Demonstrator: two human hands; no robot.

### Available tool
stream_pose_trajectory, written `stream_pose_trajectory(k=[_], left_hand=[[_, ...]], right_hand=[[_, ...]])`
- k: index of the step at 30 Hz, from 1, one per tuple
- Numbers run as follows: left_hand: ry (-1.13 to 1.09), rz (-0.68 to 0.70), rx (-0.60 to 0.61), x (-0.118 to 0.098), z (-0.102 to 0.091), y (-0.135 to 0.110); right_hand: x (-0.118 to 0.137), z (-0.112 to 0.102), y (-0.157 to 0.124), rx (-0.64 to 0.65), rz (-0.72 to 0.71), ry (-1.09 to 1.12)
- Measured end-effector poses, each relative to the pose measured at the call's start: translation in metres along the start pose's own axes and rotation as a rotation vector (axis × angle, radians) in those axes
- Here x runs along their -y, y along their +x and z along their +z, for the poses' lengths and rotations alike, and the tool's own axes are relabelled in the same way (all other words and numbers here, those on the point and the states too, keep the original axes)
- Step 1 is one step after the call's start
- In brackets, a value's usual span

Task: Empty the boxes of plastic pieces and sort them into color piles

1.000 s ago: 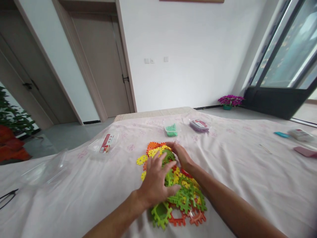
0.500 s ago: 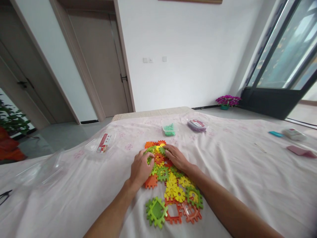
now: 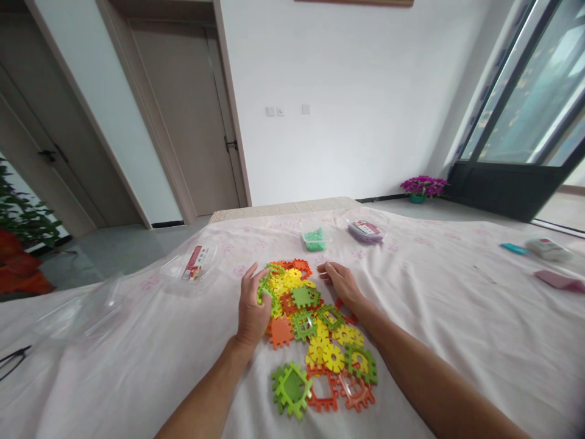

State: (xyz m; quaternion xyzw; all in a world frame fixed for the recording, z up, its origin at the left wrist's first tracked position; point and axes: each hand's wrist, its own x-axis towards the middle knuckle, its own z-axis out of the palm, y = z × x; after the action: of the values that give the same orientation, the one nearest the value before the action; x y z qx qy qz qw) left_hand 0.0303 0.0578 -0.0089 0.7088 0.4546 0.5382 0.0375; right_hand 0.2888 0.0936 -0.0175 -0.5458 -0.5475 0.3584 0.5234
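A heap of flat plastic gear-shaped pieces [image 3: 315, 329] in green, yellow, orange and red lies on a pale pink cloth. My left hand [image 3: 253, 305] rests at the heap's left edge, fingers curled against a green piece [image 3: 265, 285]. My right hand [image 3: 340, 282] lies at the far right edge of the heap with its fingers stretched flat on the cloth. A large green square frame piece [image 3: 289, 388] lies nearest to me, beside red frames [image 3: 340, 393].
The cloth-covered surface [image 3: 457, 317] carries a clear packet with a red label [image 3: 194, 263], a tub of green pieces [image 3: 315, 239], a bag of purple pieces [image 3: 365, 230], and small items at far right [image 3: 546, 250]. Clear plastic [image 3: 77, 314] lies left. Doors and a potted flower [image 3: 423, 186] stand beyond.
Both hands have spread apart from over the heap to its left and right sides. The pieces now lie scattered wider and flatter than a second ago.
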Motion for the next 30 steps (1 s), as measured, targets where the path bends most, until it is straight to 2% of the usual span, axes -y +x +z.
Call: stream_pose_trajectory(k=[5,10,12,14,16,20,25,30], left_hand=[[0.003,0.155,0.317,-0.037,-0.004,-0.008],[0.052,0.259,0.750,-0.085,-0.007,-0.029],[0.036,0.306,0.864,-0.099,-0.008,-0.039],[0.033,0.346,0.925,-0.106,-0.007,-0.047],[0.065,0.343,0.916,-0.107,-0.004,-0.051],[0.211,0.261,0.754,-0.096,0.004,-0.046],[0.367,0.160,0.581,-0.073,0.008,-0.029],[0.374,0.096,0.498,-0.045,0.008,-0.013]], right_hand=[[-0.015,-0.009,0.010,0.040,0.024,-0.032],[-0.014,-0.007,0.008,0.046,-0.009,-0.048],[-0.013,-0.006,0.008,0.044,-0.012,-0.056],[-0.012,-0.006,0.008,0.050,-0.017,-0.073],[-0.012,-0.006,0.008,0.056,-0.022,-0.087],[-0.013,-0.007,0.007,0.067,-0.043,-0.133],[-0.011,-0.009,0.006,0.057,-0.085,-0.249],[-0.002,-0.003,0.002,0.108,-0.229,-0.402]])
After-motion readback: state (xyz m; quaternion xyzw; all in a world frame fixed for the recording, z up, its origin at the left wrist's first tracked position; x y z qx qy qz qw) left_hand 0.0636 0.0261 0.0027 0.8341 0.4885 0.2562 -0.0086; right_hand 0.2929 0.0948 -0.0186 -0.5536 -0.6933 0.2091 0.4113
